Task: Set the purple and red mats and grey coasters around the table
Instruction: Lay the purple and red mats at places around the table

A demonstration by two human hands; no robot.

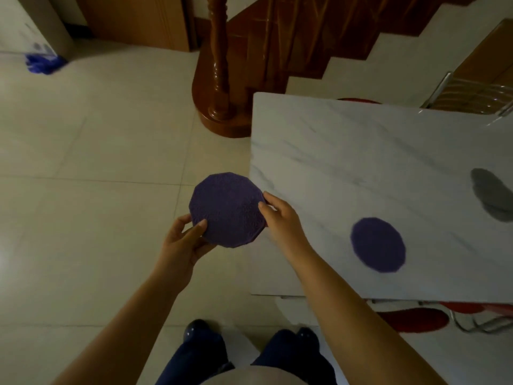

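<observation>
The held purple mat [226, 209] hangs in the air just off the table's [347, 151] near-left edge, over the tiled floor [83, 218] and not over the marble top. That is probably the main risk: both grips sit on the rim only, so if either loosens before the mat crosses the table edge, the floppy disc may tip and fall to the floor. It could also catch on the table edge if brought in too low. Laid too near the second purple mat [378, 244], which lies flat on the table close to its near edge, it would crowd that place. The grey coasters [491, 194] sit far across the table, at its right side.

The left hand [183, 245] pinches the mat's near-left rim, thumb [200, 225] on top and fingers curled beneath. The right hand [277, 215] grips the rim nearest the table, thumb pressed on the top face. Whether one mat or a stack is held, I cannot tell.
</observation>
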